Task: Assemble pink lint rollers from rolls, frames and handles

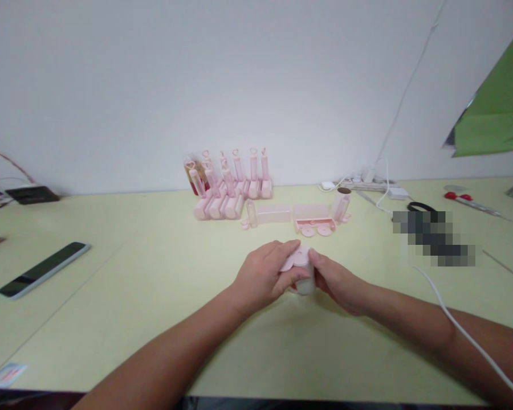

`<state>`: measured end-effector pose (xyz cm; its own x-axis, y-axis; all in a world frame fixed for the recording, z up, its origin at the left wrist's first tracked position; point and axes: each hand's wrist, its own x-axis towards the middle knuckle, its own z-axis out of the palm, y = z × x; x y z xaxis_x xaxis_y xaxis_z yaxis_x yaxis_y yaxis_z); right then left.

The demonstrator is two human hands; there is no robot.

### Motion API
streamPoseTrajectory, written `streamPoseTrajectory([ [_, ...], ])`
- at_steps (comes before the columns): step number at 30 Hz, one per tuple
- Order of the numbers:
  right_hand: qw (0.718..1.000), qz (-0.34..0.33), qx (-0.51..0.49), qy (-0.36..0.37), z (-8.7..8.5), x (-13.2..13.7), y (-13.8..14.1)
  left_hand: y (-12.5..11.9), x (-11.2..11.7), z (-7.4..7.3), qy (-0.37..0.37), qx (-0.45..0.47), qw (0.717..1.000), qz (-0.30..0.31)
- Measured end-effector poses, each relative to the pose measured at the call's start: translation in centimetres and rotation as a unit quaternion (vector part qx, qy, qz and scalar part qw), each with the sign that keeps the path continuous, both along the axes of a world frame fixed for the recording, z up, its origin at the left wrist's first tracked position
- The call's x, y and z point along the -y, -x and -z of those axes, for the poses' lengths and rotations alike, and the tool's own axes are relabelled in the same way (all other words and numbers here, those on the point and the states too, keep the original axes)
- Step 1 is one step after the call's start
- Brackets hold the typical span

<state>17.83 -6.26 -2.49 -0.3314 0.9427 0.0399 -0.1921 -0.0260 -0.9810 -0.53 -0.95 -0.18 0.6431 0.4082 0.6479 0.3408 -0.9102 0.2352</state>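
Both my hands meet over the table, around a small white cylinder point(306, 282). My left hand point(265, 270) pinches a pale pink flat piece with rounded lobes point(300, 256), its thumb lying across the cylinder's side. The flat piece lies over the cylinder's top end; whether the two are joined I cannot tell. My right hand point(340, 282) closes on the cylinder from the right, its thumb at the rim and the other fingers mostly hidden behind. Just beyond the hands sit an open pink case point(314, 222), two pink discs point(308, 232) and a clear pink cover point(273, 213).
Several pink cases with upright handles point(216, 205) stand near the wall. Right of the open case is another white cylinder point(341, 200), brown-topped. A phone point(45, 269) lies at left. Cables, a red-handled tool point(465, 199) and a white cord point(444, 307) over my right forearm are at right.
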Motion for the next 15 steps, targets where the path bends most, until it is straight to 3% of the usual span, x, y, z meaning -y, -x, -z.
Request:
streamPoseTrajectory([
  [4,0.989,-0.011,-0.087,0.122,-0.3,0.5,0.6,-0.4,0.6,-0.1,0.09,0.043,0.995,-0.023],
  [8,0.963,-0.069,-0.126,0.228,-0.9,1.0,0.9,-0.5,0.6,-0.1,0.165,0.069,0.983,-0.036],
  [10,0.951,-0.09,-0.144,0.257,-1.0,1.1,0.9,-0.3,0.3,-0.2,0.189,0.056,0.98,-0.015],
  [15,0.932,-0.11,-0.166,0.304,-1.0,0.7,0.4,0.6,-0.7,-0.7,0.239,-0.005,0.965,0.107],
])
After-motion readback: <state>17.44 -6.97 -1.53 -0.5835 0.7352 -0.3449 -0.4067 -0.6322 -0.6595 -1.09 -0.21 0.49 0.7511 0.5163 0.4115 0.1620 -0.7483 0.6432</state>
